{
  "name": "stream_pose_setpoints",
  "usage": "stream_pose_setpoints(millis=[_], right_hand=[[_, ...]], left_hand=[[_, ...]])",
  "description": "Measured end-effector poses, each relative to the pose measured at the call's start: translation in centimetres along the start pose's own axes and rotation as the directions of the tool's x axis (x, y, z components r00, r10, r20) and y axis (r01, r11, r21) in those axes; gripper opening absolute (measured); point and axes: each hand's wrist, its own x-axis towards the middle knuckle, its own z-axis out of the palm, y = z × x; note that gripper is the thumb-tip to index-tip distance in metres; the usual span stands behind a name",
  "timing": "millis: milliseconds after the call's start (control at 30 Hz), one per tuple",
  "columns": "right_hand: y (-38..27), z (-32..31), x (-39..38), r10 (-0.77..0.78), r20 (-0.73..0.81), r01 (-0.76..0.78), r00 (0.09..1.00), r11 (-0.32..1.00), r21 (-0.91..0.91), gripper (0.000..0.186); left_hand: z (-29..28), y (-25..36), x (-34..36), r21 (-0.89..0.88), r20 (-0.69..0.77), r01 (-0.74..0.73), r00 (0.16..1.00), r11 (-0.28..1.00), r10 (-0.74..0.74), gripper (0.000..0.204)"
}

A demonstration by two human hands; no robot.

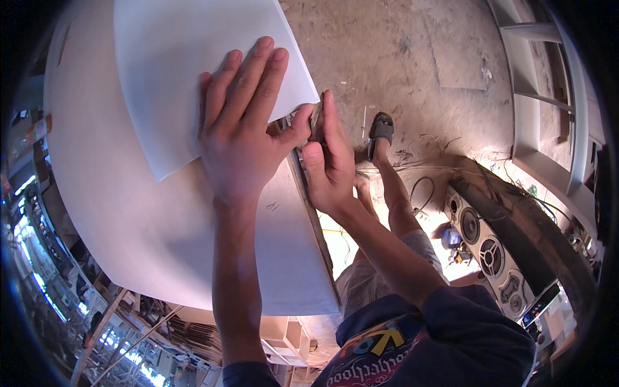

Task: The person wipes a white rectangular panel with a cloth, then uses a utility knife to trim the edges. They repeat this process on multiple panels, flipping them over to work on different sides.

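Observation:
A wide pale board (pixel 161 232) lies below me, with a stiff white sheet (pixel 174 77) on its far part. My left hand (pixel 242 122) presses flat on the sheet near its right corner. Its fingers point away from me, and the thumb reaches to the board's right edge. Just beyond that edge is my right hand (pixel 332 161), upright with stretched fingers and the thumb apart, close against the edge and the sheet's corner. A small dark gap shows between the two thumbs; whether anything is there I cannot make out.
On the right a speaker (pixel 493 251) lies on the worn concrete floor (pixel 387 58) among loose cables. A pale open frame (pixel 529 97) stands at the far right. One foot wears a dark sandal (pixel 382 129). Wood strips (pixel 187 335) and a small open box (pixel 287 338) are at the bottom.

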Motion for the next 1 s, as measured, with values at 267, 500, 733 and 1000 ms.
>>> stream_pose_setpoints(millis=[267, 500, 733, 1000], right_hand=[[0.9, 0.3, 0.2, -0.017, -0.014, 0.018, 1.0, 0.999, 0.05, 0.071], [0.6, 0.7, 0.3, 0.0, -0.05, 0.002, 0.999, 0.999, 0.032, 0.073], [0.3, 1.0, -0.1, 0.098, -0.068, -0.094, 0.993, 0.994, 0.055, 0.074], [0.5, 1.1, 0.2, 0.142, -0.16, -0.121, 0.977, 0.983, 0.137, 0.075]], left_hand=[[0.0, -0.2, 0.0, -0.019, 0.014, -0.009, 1.0, 1.0, 0.01, 0.052], [-0.2, -0.2, -0.1, -0.016, 0.04, -0.016, 0.999, 1.0, 0.017, 0.053], [-0.3, -0.4, -0.1, -0.011, 0.028, -0.03, 0.999, 0.999, 0.03, 0.054], [-0.1, -0.4, 0.0, -0.001, 0.006, -0.037, 0.999, 0.999, 0.037, 0.054]])
